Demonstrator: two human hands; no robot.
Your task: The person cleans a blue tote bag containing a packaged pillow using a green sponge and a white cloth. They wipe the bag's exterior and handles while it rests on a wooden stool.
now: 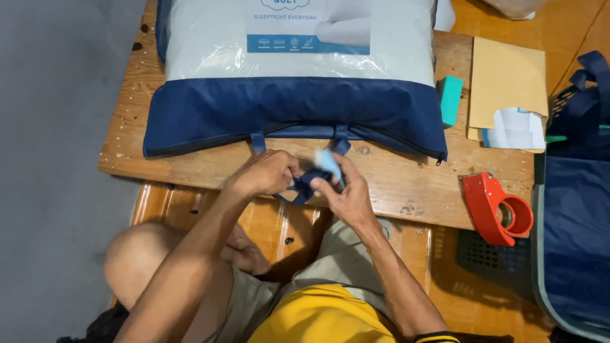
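Note:
A large clear-topped bedding bag with a navy fabric base (292, 111) lies on a low wooden table (406, 181). Its navy carry handle (304, 184) loops off the near edge. My left hand (267, 173) pinches the handle loop. My right hand (346, 190) holds a small light-blue tag (328, 162), blurred, against the same handle. Both hands meet just in front of the bag's zipper edge.
A red tape dispenser (499, 209) sits at the table's right end. A teal block (450, 98), a brown envelope (507, 79) and white paper (518, 129) lie at the back right. Another navy bag (575, 209) stands at the right. My bare knees rest on the orange floor below.

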